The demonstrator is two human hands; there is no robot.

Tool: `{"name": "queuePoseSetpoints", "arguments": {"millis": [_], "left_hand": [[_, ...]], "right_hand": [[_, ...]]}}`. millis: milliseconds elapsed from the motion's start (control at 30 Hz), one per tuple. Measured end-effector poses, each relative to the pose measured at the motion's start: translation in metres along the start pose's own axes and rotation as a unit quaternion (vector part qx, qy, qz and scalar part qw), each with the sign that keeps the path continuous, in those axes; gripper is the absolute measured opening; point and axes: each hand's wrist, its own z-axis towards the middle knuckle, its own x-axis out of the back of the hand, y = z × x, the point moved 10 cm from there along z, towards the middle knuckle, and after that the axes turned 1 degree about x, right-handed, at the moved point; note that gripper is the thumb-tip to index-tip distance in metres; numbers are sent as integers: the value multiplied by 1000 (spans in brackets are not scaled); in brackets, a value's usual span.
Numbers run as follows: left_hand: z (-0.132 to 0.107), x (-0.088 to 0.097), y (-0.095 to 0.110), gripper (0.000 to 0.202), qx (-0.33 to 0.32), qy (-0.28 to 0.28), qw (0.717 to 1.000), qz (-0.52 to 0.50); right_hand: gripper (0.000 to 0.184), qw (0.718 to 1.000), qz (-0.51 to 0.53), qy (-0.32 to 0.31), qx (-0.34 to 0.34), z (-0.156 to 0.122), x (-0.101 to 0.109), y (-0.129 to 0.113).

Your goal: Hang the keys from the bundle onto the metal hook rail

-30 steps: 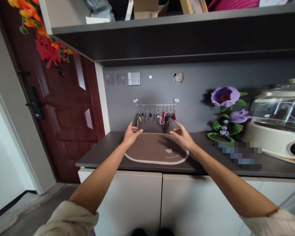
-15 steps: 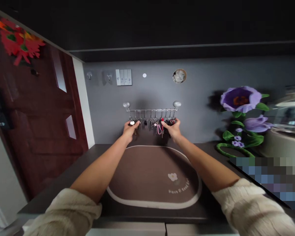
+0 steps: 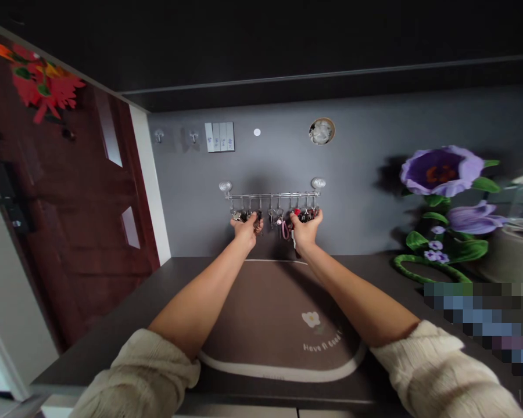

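A chrome hook rail [image 3: 270, 195] on two suction cups is fixed to the grey wall, with several keys and key fobs hanging from it. My left hand [image 3: 245, 227] is raised under the rail's left end, fingers closed round the keys there [image 3: 243, 216]. My right hand [image 3: 305, 229] is under the right end, fingers curled round the keys there [image 3: 305, 215]. Loose keys and a pink loop [image 3: 280, 222] hang between the two hands.
A brown oval mat [image 3: 283, 325] lies on the dark counter below my arms. A purple felt flower [image 3: 440, 197] stands at the right, beside a pale appliance at the frame edge. A red-brown door [image 3: 61, 220] is at the left. A dark shelf overhangs the wall.
Both hands rose from above the mat to the rail and closed on the hanging keys. The view moved closer to the wall.
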Motion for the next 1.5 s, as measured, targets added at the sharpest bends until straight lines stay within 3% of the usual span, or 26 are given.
{"name": "queuePoseSetpoints", "arguments": {"millis": [233, 500, 667, 767, 833, 967, 1067, 1167, 1267, 1333, 1367, 1433, 1500], "left_hand": [[5, -9, 18, 17, 62, 24, 993, -93], [9, -20, 35, 25, 60, 45, 994, -77], [10, -38, 57, 31, 34, 9, 996, -86], [-2, -45, 64, 31, 41, -40, 995, -79], [-19, -40, 59, 31, 61, -75, 994, -56], [-64, 2, 29, 34, 110, -108, 984, 88], [-94, 40, 0, 34, 166, -144, 947, 235], [-107, 68, -17, 32, 198, -187, 884, 381], [-99, 78, -6, 39, 130, -201, 814, 529], [-92, 73, 7, 48, 59, -207, 759, 614], [-91, 69, 12, 52, 28, -217, 729, 648], [-88, 61, 18, 54, -13, -236, 675, 700], [-85, 59, 23, 53, -42, -228, 635, 737]], "right_hand": [[77, 996, 62, -35, -48, 10, -4, -15], [70, 994, 95, -34, -34, 47, -18, -47], [69, 989, 119, -81, -39, 55, -22, -67], [65, 982, 121, -129, -72, 38, -19, -79], [58, 972, 98, -184, -106, 16, -18, -81], [53, 934, -28, -283, -218, -44, 0, -46], [56, 884, -154, -355, -262, -85, 17, -9], [57, 844, -307, -390, -204, -95, 32, 4], [53, 756, -465, -445, -117, -96, 32, -1], [48, 691, -528, -483, -100, -98, 29, -4], [48, 672, -544, -494, -94, -97, 26, -6], [56, 681, -552, -476, -65, -87, 12, -14], [67, 740, -533, -408, -42, -69, -5, -22]]}}
